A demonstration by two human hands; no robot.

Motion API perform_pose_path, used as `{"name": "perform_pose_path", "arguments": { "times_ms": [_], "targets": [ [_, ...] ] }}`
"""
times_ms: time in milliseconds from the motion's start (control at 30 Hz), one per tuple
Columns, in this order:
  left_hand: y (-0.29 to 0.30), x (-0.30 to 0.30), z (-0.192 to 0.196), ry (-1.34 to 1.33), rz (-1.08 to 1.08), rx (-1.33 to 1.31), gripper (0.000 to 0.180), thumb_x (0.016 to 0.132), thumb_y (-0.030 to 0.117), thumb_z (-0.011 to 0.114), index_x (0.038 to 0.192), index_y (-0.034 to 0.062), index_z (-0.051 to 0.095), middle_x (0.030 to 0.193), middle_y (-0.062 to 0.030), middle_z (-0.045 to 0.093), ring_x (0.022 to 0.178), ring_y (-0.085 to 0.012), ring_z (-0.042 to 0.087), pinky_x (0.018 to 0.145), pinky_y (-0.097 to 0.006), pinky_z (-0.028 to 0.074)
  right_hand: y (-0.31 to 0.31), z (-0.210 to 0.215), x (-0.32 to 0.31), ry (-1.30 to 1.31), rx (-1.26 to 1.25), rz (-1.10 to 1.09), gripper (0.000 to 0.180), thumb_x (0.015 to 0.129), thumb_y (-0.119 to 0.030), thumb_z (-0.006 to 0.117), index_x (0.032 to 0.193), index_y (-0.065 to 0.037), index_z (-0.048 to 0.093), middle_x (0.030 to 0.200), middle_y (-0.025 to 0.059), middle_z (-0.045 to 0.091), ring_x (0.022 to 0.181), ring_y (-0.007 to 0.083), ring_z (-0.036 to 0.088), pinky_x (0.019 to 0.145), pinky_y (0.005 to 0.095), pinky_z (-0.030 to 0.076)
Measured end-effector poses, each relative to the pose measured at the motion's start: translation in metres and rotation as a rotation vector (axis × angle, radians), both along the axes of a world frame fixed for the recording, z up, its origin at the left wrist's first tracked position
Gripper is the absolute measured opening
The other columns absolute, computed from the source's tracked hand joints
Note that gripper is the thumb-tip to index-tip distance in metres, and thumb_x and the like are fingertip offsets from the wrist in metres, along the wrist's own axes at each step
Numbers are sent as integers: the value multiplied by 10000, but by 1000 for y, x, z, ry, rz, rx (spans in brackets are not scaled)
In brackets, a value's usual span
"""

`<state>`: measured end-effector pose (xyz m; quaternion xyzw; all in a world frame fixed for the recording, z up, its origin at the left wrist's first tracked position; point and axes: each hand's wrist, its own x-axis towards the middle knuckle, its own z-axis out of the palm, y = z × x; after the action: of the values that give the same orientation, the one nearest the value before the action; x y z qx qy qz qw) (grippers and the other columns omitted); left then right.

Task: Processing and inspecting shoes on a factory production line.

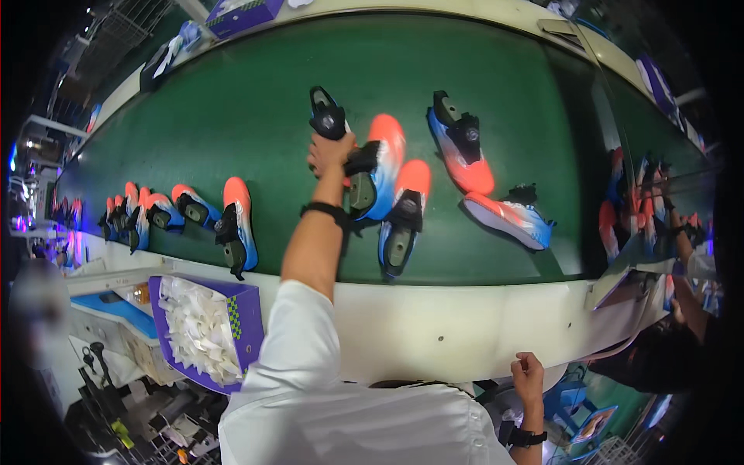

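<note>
An orange-and-blue sports shoe with a black dial strap (pixel 370 167) lies on the green conveyor belt (pixel 232 116), its heel end clasped by the left hand (pixel 331 152), fingers wrapped tight. The right hand (pixel 528 373) hangs fisted, empty, below the belt's edge.

Bare belt (pixel 256 116) beyond clustered shoes (pixel 403 225)

The single head view looks steeply down from above the green conveyor belt (pixel 232 116), facing across it from its near pale edge. The belt lies within arm's reach, its edges bowed by the fisheye.
</note>
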<state>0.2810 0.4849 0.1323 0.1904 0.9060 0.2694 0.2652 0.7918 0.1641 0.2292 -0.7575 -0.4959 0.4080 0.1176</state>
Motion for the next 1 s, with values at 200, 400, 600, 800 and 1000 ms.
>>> {"name": "perform_pose_path", "arguments": {
  "times_ms": [200, 400, 600, 800, 1000],
  "targets": [
    [-1, 134, -10, -42, 50, 78, 855, 556, 446, 711, 1276, 111, 395, 1253, -154, 466, 1202, -365, 389, 953, -565, 335, 20, 0, -36, -9, 61, 193, 158, 794, -76, 603, 916, 23, 603, 659, 100, 598, 601, 133, 572, 557, 272, 468],
    [10, 200, -1, -159, -229, 168, 822, 546, 377, 754, 1250, 125, 413, 1237, -136, 495, 1191, -358, 399, 992, -540, 282, 17, 9, -34, -36, 135, 202, 159, 812, -57, 603, 950, 20, 600, 655, 7, 534, 596, 72, 482, 542, 237, 414],
    [-39, 149, 39, -101, -352, 377, 760, 584, 334, 727, 1234, 58, 449, 1164, -180, 555, 1183, -362, 420, 1013, -500, 290, 10, 14, -8, 10, 228, 127, 152, 819, -64, 594, 943, 23, 606, 637, 60, 568, 565, 97, 514, 529, 236, 422],
    [-191, 144, 126, -41, -1088, 420, 607, 590, 225, 737, 1143, 65, 545, 1138, -151, 577, 1137, -320, 484, 999, -414, 340, 60, 21, -17, 83, 665, 160, 187, 829, -32, 559, 1008, -3, 601, 842, 80, 612, 708, 129, 562, 592, 247, 445],
    [-268, 177, 77, 140, -1578, 335, 665, 548, 3, 663, 1186, 134, 531, 1232, -109, 507, 1227, -336, 391, 1045, -453, 271, 80, 12, -62, 405, 269, 756, 420, 731, -48, 635, 1145, -47, 563, 895, 96, 603, 787, 159, 587, 623, 287, 489]
  ]
}}
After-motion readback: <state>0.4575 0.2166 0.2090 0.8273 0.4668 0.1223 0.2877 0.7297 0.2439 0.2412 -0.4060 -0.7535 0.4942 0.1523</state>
